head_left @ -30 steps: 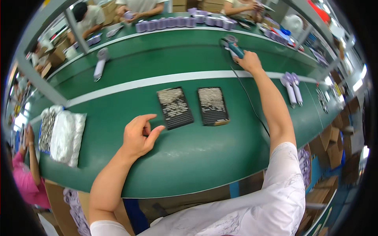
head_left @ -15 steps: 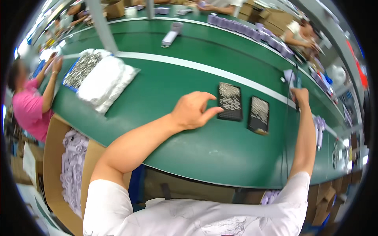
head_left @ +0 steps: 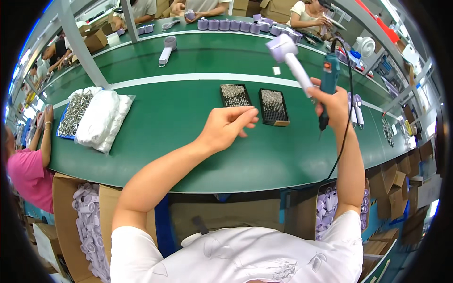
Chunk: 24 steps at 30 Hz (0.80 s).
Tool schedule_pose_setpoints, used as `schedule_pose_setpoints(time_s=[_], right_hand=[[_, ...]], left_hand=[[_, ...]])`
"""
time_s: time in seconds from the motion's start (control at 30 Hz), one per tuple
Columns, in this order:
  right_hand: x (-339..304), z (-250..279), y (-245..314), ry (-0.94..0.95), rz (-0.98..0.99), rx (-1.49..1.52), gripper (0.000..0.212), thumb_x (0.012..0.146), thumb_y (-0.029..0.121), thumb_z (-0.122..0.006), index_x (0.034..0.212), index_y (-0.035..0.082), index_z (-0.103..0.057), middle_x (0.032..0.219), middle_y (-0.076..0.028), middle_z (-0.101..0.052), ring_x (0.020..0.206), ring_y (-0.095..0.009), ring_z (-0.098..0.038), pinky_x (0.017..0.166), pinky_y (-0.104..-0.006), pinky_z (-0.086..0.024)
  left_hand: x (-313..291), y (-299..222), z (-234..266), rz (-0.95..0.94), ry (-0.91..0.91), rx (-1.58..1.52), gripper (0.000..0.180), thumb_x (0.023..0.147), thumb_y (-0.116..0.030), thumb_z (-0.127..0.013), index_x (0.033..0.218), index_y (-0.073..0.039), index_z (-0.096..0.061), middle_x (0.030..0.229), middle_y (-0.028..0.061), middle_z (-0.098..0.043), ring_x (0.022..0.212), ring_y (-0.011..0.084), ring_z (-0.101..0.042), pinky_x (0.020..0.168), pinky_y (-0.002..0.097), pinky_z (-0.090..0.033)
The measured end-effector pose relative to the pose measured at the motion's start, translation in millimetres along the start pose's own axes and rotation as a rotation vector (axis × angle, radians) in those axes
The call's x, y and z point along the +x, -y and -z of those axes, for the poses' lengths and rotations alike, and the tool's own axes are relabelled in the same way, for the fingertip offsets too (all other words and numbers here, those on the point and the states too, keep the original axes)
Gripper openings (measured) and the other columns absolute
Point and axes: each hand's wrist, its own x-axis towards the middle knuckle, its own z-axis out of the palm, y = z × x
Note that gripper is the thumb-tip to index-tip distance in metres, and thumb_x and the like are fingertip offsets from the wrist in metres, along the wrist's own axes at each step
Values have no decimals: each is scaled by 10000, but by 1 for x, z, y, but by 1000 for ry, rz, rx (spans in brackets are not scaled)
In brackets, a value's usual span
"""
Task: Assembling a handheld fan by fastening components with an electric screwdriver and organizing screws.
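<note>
Overhead, right hand (head_left: pixel 330 101) gripping screwdriver (head_left: pixel 328 85), lilac handset (head_left: pixel 289 56)

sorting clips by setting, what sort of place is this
Most likely a factory assembly line: a long green conveyor belt, black screw trays on it, and the right hand holding a corded electric screwdriver with a lilac part.

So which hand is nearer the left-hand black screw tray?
Left. The left hand hovers just in front of the left tray, fingers pinched. The right hand is raised beyond the other tray, holding a screwdriver and a lilac part.
</note>
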Motion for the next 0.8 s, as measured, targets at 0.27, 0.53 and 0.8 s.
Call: schedule_pose_setpoints(time_s=[0.27,0.53,0.8], right_hand=[[-97,-128,-13,-74,887,-452,618,721,80,-849,1293,-44,-650,973,-214,-753,845,-330,-768,744,-380,-616],[-74,-136,-2,-96,989,-319,409,776,164,-920,1119,22,-748,899,-134,-753,665,-184,-705,627,-294,-561],[2,-129,34,7,638,664,192,1032,160,-666,980,-21,-630,753,-147,-681,497,-180,-588,465,-339,-490]], left_hand=[[-15,-17,-22,85,-157,-484,264,1002,-266,-721,1072,-12,-701,954,58,-722,856,164,-716,742,307,-593],[-24,3,51,297,-229,-327,321,1027,-289,-672,1104,21,-643,998,111,-722,835,204,-714,719,387,-613],[14,16,85,390,-153,-200,322,994,-206,-720,1111,84,-644,981,172,-729,847,248,-743,786,384,-626]])
